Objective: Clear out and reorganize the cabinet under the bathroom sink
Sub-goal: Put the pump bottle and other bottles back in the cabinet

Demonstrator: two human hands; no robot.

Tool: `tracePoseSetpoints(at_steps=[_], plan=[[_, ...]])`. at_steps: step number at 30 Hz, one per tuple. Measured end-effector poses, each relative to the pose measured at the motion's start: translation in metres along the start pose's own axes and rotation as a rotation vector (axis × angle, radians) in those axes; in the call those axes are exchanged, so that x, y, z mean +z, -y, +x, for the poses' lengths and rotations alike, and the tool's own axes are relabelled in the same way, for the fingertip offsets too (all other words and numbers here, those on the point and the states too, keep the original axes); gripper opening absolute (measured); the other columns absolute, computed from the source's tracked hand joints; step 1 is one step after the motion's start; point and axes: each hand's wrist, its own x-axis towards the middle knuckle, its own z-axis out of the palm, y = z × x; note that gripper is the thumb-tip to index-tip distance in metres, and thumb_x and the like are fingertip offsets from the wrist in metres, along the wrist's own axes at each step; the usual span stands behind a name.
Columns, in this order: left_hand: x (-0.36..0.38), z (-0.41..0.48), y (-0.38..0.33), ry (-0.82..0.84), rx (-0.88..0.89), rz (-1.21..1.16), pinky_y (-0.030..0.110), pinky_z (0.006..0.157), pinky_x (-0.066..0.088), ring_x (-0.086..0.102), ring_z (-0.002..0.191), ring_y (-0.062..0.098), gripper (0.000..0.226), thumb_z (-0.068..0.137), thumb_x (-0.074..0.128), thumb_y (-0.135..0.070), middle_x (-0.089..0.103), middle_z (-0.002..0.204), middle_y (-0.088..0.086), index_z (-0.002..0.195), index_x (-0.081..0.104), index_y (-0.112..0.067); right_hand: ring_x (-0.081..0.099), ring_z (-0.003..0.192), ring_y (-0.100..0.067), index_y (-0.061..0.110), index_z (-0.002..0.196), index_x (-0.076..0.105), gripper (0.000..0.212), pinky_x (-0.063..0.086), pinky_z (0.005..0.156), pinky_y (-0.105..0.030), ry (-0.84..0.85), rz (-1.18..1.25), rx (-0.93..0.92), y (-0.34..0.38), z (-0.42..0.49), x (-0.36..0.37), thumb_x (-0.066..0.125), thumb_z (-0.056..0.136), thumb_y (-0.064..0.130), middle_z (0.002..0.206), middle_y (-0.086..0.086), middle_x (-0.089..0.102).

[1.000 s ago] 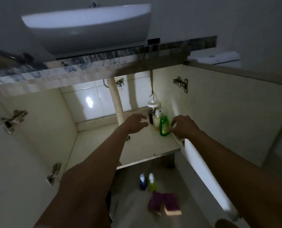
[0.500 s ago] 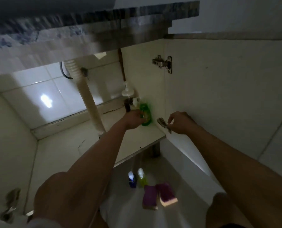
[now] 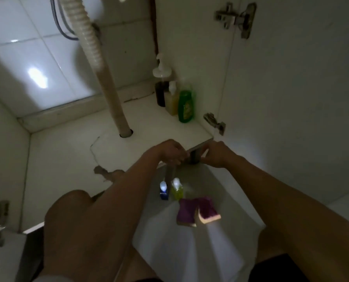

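Three bottles stand in a close row in the right rear corner of the cabinet floor (image 3: 68, 149): one dark pump bottle (image 3: 161, 94), one pale yellow pump bottle (image 3: 172, 102), one green bottle (image 3: 186, 106); one ribbed drain hose (image 3: 100, 64) runs down into that floor; on the room floor below stand two small bottles, one blue bottle (image 3: 163, 191) and one yellow-green bottle (image 3: 177, 190), near two purple sponges (image 3: 185, 212); the two hands, left hand (image 3: 171, 152) and right hand (image 3: 216, 154), sit at the cabinet's front edge, fingers curled; whether either grips anything cannot be told.
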Motion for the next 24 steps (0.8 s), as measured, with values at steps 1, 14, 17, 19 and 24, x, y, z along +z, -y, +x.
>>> tracePoseSetpoints(at_steps=[1, 14, 17, 19, 24], plan=[[0.011, 0.002, 0.011, 0.047, -0.081, 0.042, 0.037, 0.083, 0.060, 0.067, 0.082, 0.022, 0.023, 0.090, 0.069, -0.022, 0.069, 0.096, 0.009, 0.106, 0.067, -0.005, 0.063, 0.102, -0.024, 0.009, 0.116, 0.067, 0.032, 0.053, 0.088, -0.033, 0.042, -0.008, -0.008, -0.003, 0.001, 0.015, 0.070, 0.088, 0.025, 0.117, -0.010, 0.066], [0.079, 0.034, 0.171, -0.117, -0.336, 0.161, 0.039, 0.098, 0.049, 0.053, 0.126, 0.033, 0.098, 0.075, 0.081, -0.042, 0.049, 0.144, 0.014, 0.151, 0.028, -0.011, 0.052, 0.130, -0.031, 0.008, 0.138, 0.053, 0.070, 0.040, 0.109, -0.037, 0.121, 0.147, -0.140, -0.016, 0.031, 0.169, 0.080, 0.077, 0.029, 0.140, -0.014, 0.056], [0.093, 0.056, 0.195, -0.140, -0.154, 0.097, 0.042, 0.101, 0.048, 0.054, 0.126, 0.032, 0.106, 0.072, 0.084, -0.027, 0.051, 0.144, 0.007, 0.155, 0.019, -0.025, 0.054, 0.128, -0.031, 0.010, 0.140, 0.052, 0.075, 0.040, 0.111, -0.042, 0.116, 0.178, -0.156, -0.038, 0.058, 0.204, 0.077, 0.075, 0.038, 0.139, -0.013, 0.057], [0.101, 0.066, 0.206, -0.159, -0.092, 0.062, 0.042, 0.094, 0.053, 0.062, 0.114, 0.029, 0.086, 0.075, 0.079, -0.022, 0.061, 0.129, 0.006, 0.147, 0.033, -0.033, 0.053, 0.129, -0.031, 0.009, 0.144, 0.048, 0.073, 0.037, 0.107, -0.033, 0.113, 0.152, -0.150, -0.036, 0.062, 0.208, 0.079, 0.080, 0.026, 0.140, -0.013, 0.056], [0.104, 0.076, 0.212, -0.189, -0.079, 0.183, 0.031, 0.077, 0.046, 0.061, 0.094, 0.030, 0.038, 0.079, 0.066, -0.030, 0.060, 0.110, 0.008, 0.111, 0.046, -0.034, 0.061, 0.110, -0.035, 0.010, 0.141, 0.041, 0.077, 0.046, 0.087, -0.035, 0.070, 0.097, -0.098, -0.031, 0.067, 0.211, 0.081, 0.076, 0.024, 0.124, -0.015, 0.062]])
